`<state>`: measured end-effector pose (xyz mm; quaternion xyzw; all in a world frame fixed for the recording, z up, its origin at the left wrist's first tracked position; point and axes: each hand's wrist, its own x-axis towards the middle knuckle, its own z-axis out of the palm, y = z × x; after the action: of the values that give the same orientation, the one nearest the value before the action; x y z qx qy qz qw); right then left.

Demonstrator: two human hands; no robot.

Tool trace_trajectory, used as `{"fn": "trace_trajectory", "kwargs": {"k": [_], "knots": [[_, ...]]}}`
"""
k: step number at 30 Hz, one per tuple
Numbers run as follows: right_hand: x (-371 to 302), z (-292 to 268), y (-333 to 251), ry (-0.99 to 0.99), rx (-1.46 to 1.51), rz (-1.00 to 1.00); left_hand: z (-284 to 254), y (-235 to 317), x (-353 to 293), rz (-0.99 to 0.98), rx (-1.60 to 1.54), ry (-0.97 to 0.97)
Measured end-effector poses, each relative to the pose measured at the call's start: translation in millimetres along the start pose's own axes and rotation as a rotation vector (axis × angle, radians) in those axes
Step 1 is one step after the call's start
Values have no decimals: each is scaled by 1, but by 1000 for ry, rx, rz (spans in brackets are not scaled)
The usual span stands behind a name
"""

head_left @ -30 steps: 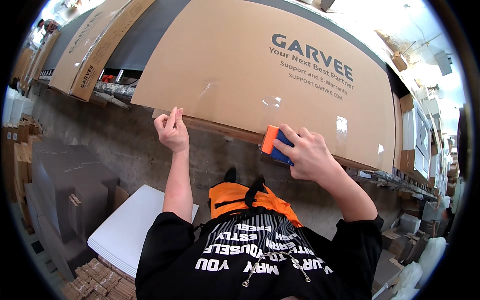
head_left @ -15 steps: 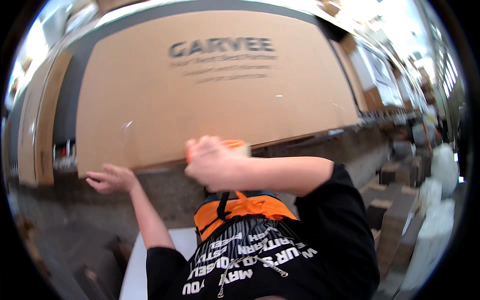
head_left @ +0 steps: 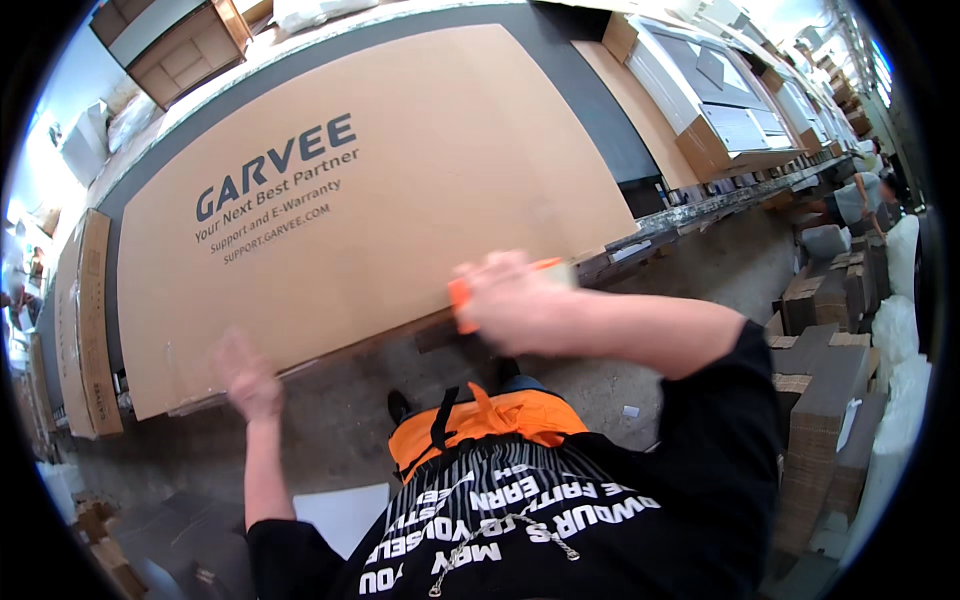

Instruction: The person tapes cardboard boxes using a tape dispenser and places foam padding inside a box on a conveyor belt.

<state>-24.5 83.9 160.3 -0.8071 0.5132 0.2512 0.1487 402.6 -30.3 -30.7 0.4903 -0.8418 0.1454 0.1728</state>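
Note:
A large flat brown cardboard box [head_left: 420, 170] with dark print lies across the work table before me. My right hand [head_left: 515, 300] is closed around an orange tape dispenser [head_left: 461, 304], just over the box's near edge right of the middle. My fingers cover most of the dispenser, and a pale part of it shows behind the hand. At the left end of the near edge, my left hand [head_left: 248, 375] reaches over the box with fingers stretched out, holding nothing. Motion blurs both hands, so I cannot tell whether the left one touches the cardboard.
A narrow box [head_left: 92, 320] stands left of the large one. Farther right along the table are open cartons with white and grey panels [head_left: 715, 90]. Stacked cardboard [head_left: 825, 400] and white wrapped bundles [head_left: 905, 370] stand on the floor at right. Another person [head_left: 862, 198] is far right.
The view has turned to the right, so the box appears tilted and shifted left. My left hand has come onto the box's near edge. The dispenser stays in my right hand, farther right along the edge.

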Motion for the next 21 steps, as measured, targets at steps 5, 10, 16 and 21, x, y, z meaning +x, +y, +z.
{"fn": "trace_trajectory", "kwargs": {"k": [5, 10, 16, 21], "knots": [[-90, 93, 116, 8, -160, 254, -16, 223, 90, 339, -159, -304], [-76, 95, 107, 21, -159, 213, -4, 362, 144, 538, -343, -313], [8, 127, 31, -142, -959, 463, 38, 394, 151, 532, -101, -190], [-1, 192, 12, 25, -1228, 518, 11, 395, 152, 369, -413, -275]]}}
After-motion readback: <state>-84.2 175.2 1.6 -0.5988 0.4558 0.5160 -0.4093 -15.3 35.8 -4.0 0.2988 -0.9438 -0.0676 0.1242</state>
